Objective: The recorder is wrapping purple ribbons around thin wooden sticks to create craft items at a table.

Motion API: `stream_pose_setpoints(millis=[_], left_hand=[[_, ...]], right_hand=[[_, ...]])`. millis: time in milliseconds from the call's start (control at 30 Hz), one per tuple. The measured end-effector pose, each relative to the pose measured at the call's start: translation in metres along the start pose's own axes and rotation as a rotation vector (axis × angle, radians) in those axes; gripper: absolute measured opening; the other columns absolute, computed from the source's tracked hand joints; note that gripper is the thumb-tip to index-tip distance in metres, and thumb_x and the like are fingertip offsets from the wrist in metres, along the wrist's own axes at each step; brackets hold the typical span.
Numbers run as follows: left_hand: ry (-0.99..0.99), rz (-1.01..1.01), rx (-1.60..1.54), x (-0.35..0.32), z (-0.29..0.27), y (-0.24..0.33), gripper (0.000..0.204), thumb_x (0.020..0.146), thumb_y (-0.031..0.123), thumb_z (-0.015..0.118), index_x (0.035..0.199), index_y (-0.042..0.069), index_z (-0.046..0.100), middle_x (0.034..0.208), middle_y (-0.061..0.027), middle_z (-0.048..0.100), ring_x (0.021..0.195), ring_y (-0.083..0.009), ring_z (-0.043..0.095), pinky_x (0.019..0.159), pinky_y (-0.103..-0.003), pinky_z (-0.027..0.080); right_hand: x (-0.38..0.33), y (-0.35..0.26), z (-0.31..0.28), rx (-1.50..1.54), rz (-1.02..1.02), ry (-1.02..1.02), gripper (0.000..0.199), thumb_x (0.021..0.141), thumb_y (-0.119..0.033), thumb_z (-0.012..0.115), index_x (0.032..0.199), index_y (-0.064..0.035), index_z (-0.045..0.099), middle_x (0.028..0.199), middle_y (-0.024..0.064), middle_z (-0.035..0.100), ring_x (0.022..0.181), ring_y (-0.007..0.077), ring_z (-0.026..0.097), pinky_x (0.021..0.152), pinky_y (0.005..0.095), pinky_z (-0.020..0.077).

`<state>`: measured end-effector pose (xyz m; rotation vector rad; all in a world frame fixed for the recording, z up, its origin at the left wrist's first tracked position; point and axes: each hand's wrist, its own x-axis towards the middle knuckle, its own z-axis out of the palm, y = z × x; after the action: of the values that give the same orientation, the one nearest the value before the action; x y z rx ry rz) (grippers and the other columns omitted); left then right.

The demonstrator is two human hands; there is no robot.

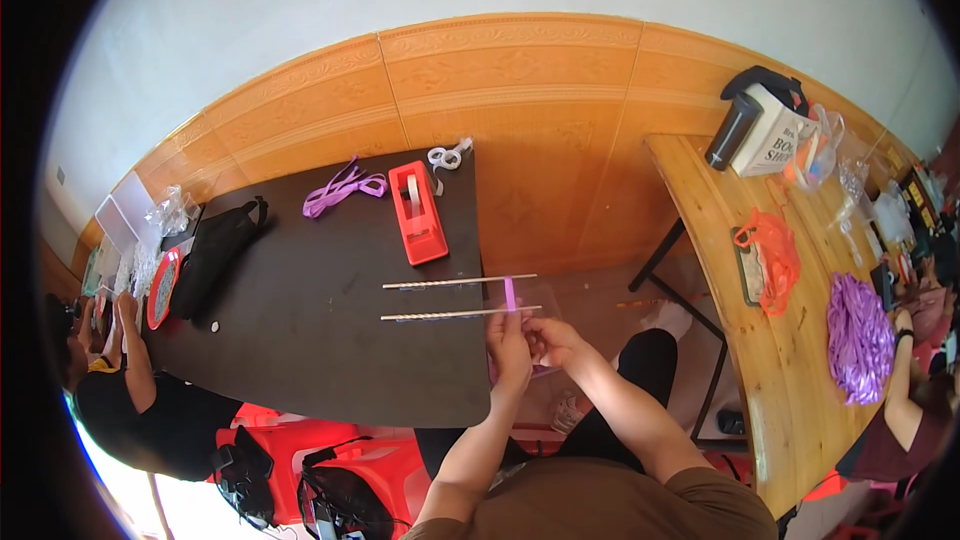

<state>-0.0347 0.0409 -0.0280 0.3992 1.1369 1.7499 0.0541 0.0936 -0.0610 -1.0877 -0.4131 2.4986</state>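
Observation:
Two thin pale rods with a spiral pattern, the far rod (440, 283) and the near rod (440, 316), lie parallel across the right edge of the dark table (330, 360). Between their right ends runs a short strip of purple ribbon (509, 292). My left hand (512, 352) is closed at the near rod, its fingertips pinching the lower end of that ribbon. Close beside it, my right hand (556, 341) has its fingers bent together just past the table edge. Whatever lies between those right fingers is hidden.
A red tape dispenser (425, 233), white-handled scissors (442, 157) and loose purple ribbon (340, 190) lie farther back. At left are a black bag (220, 258) and a person (140, 410). The wooden table (730, 340) at right bears a purple ribbon bundle (858, 340).

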Motion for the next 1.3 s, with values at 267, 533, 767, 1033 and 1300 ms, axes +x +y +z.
stream_pose_setpoints(millis=[267, 533, 767, 1033, 1300], left_hand=[[-0.109, -0.034, 0.062, -0.037, -0.04, -0.016, 0.014, 0.089, 0.01, 0.057, 0.097, -0.001, 0.063, 0.082, -0.0058, 0.065, 0.07, -0.01, 0.058, 0.069, -0.022, 0.045], [-0.123, -0.126, 0.033, -0.083, -0.046, 0.001, 0.016, 0.092, 0.012, 0.053, 0.096, -0.001, 0.062, 0.08, -0.0065, 0.065, 0.067, -0.0124, 0.059, 0.063, -0.023, 0.046], [-0.216, -0.307, 0.06, -0.105, -0.044, 0.03, 0.023, 0.097, 0.02, 0.043, 0.099, 0.001, 0.055, 0.075, -0.0113, 0.063, 0.043, -0.0125, 0.051, 0.041, -0.022, 0.04], [-0.262, -0.317, 0.059, -0.111, -0.045, 0.045, 0.024, 0.098, 0.021, 0.039, 0.098, 0.001, 0.053, 0.072, -0.0106, 0.061, 0.041, -0.0105, 0.048, 0.037, -0.019, 0.035], [-0.288, -0.302, 0.108, -0.124, -0.048, 0.052, 0.021, 0.098, 0.019, 0.04, 0.091, 0.003, 0.052, 0.071, -0.0091, 0.06, 0.043, -0.0101, 0.05, 0.039, -0.018, 0.034]], right_hand=[[-0.031, 0.063, -0.035, -0.241, -0.051, 0.073, 0.02, 0.086, -0.023, 0.06, 0.076, -0.0059, 0.06, 0.059, 0.0001, 0.052, 0.046, 0.0078, 0.045, 0.041, 0.0199, 0.0333], [-0.056, 0.037, -0.015, -1.273, -1.578, 0.607, 0.019, 0.071, -0.004, 0.065, 0.09, -0.0033, 0.063, 0.071, 0.0082, 0.055, 0.063, 0.0227, 0.057, 0.053, 0.0337, 0.0437], [-0.085, -0.001, 0.031, -1.911, -2.068, 0.022, 0.031, 0.066, -0.014, 0.06, 0.095, -0.0029, 0.064, 0.083, 0.0075, 0.051, 0.066, 0.0184, 0.051, 0.052, 0.0305, 0.0408], [-0.091, -0.001, 0.05, -1.951, -2.159, -0.042, 0.02, 0.063, -0.009, 0.064, 0.081, 0.001, 0.065, 0.078, 0.0055, 0.052, 0.06, 0.0152, 0.048, 0.048, 0.0283, 0.0344], [-0.096, 0.01, 0.052, -1.95, -2.217, -0.124, 0.022, 0.061, -0.005, 0.069, 0.082, 0.003, 0.066, 0.077, 0.0048, 0.054, 0.059, 0.0145, 0.048, 0.046, 0.0259, 0.0326]])
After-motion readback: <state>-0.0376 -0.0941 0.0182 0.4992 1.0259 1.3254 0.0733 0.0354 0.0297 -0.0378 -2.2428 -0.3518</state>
